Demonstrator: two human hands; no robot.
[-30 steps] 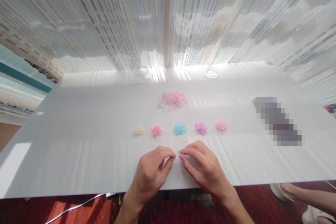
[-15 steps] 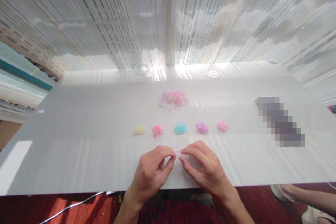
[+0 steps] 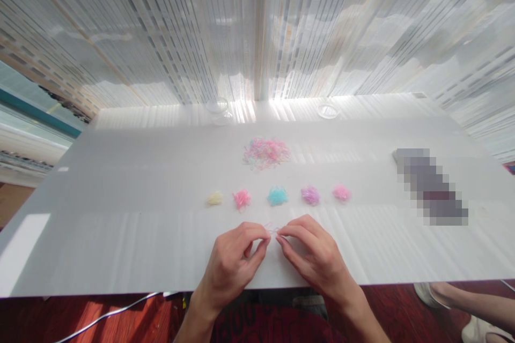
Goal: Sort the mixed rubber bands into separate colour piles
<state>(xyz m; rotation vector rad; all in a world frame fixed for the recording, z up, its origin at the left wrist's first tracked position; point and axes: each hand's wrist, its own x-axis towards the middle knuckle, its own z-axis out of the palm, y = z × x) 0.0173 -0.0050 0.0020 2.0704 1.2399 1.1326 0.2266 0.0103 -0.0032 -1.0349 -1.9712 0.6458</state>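
Observation:
Between my two hands are a few thin pale-pink rubber bands [image 3: 270,228], stretched or tangled near the fingertips. My left hand [image 3: 237,254] is closed in a pinch on them, thumb against forefinger. My right hand [image 3: 316,249] pinches at their other side, its thumb and forefinger tips close together. Just beyond my hands runs a row of small rubber-band piles: yellow [image 3: 214,199], coral pink [image 3: 242,199], turquoise [image 3: 277,196], purple [image 3: 310,195] and light pink [image 3: 341,193]. Behind the row lies a larger mixed pile of rubber bands [image 3: 266,153].
A clear round container [image 3: 219,112] and a clear lid [image 3: 328,111] stand at the back of the white table [image 3: 120,182]. A blurred-out object [image 3: 432,187] lies at the right. Striped curtains [image 3: 257,27] hang behind. Another person's legs [image 3: 462,300] show at lower right.
My right thumb has come up slightly toward the forefinger, narrowing their gap. My left hand holds almost still, and the piles stay in place.

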